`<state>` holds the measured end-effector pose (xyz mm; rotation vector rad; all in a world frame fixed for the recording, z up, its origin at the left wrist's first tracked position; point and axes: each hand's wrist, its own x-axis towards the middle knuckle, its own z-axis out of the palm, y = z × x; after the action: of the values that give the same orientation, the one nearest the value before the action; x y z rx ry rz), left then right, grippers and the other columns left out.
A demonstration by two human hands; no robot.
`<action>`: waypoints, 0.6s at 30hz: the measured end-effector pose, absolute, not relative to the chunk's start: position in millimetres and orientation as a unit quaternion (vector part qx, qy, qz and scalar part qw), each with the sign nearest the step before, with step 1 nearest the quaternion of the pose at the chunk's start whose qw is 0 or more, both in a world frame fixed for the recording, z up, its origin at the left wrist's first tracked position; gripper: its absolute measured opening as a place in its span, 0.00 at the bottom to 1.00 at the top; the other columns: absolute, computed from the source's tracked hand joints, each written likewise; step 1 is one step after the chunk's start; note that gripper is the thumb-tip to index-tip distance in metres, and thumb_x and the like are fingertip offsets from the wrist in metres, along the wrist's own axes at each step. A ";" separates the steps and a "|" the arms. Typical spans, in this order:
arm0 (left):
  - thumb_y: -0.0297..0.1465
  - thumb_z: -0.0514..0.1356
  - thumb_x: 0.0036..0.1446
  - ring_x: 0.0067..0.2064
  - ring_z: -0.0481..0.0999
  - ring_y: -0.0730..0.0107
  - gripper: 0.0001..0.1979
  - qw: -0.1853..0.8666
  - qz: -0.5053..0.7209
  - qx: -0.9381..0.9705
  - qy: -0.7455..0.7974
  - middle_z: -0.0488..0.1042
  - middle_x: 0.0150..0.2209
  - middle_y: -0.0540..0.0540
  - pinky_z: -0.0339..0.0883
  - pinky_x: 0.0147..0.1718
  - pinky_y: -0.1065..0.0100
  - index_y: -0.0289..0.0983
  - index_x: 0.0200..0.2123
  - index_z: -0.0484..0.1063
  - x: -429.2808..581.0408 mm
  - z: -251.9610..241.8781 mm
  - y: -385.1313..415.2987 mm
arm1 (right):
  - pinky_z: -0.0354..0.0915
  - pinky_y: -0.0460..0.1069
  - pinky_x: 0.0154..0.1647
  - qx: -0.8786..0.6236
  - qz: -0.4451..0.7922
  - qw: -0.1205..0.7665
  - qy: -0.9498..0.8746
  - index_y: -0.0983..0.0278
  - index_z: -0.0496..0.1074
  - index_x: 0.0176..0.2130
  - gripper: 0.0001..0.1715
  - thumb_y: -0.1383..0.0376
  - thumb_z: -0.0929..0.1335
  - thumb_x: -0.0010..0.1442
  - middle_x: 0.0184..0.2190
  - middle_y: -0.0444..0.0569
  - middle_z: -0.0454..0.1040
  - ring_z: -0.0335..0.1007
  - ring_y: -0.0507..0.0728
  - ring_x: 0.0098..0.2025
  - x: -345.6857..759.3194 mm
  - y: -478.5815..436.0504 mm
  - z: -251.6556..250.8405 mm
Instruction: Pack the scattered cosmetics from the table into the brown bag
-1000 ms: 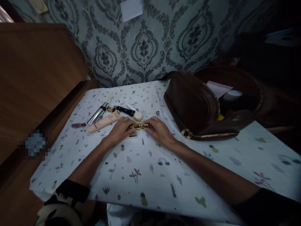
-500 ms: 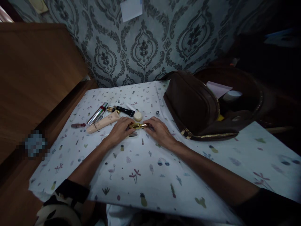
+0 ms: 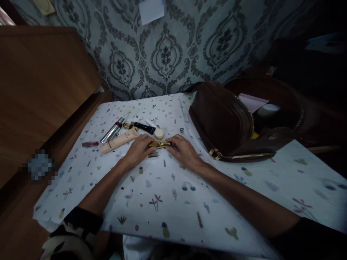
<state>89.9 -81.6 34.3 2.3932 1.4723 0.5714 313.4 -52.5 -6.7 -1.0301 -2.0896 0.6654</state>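
A shiny gold cosmetic tube (image 3: 159,144) lies crosswise between my two hands, low over the table. My left hand (image 3: 140,150) is closed on its left end, and my right hand (image 3: 183,150) on its right end. The fingertips hide both ends, so I cannot tell its exact kind. Just behind it sits a small round cream-coloured jar (image 3: 159,134). Left of that lie a black squeeze tube (image 3: 145,128) and a beige squeeze tube (image 3: 119,141). Under my left fingers a small dark striped item (image 3: 153,154) shows in part.
A silver tube with a red band (image 3: 112,130), a small gold-and-black item (image 3: 130,126) and a reddish tube (image 3: 90,144) lie at the left. The open brown bag (image 3: 221,119) stands at the right on the patterned tablecloth (image 3: 173,216). A wooden panel (image 3: 46,72) borders the left side.
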 end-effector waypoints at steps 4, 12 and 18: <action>0.33 0.61 0.64 0.43 0.69 0.60 0.04 0.136 0.210 0.823 0.509 0.70 0.39 0.47 0.62 0.42 0.61 0.39 0.41 0.71 89.9 33.5 -81.6 | 0.65 0.51 0.43 -0.406 0.254 0.336 -0.811 0.63 0.76 0.47 0.13 0.67 0.68 0.62 0.37 0.50 0.70 0.69 0.58 0.40 313.4 -52.3 -5.8; 0.29 0.62 0.62 0.42 0.69 0.62 0.04 0.146 0.215 0.818 0.514 0.71 0.38 0.48 0.61 0.40 0.63 0.39 0.40 0.70 89.8 32.1 -80.2 | 0.65 0.52 0.45 -0.403 0.259 0.343 -0.808 0.62 0.76 0.44 0.10 0.68 0.68 0.62 0.38 0.49 0.71 0.69 0.58 0.42 313.0 -52.7 -7.5; 0.36 0.59 0.65 0.44 0.71 0.61 0.08 0.167 0.251 0.810 0.503 0.73 0.41 0.47 0.64 0.44 0.62 0.40 0.45 0.71 88.0 30.0 -79.9 | 0.65 0.52 0.44 -0.400 0.255 0.350 -0.808 0.61 0.76 0.41 0.08 0.68 0.69 0.61 0.36 0.48 0.71 0.68 0.57 0.40 312.5 -52.8 -7.1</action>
<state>88.0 -79.9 30.0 2.3060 1.4305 0.7151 312.5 -52.8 -7.1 -1.0359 -2.0921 0.6594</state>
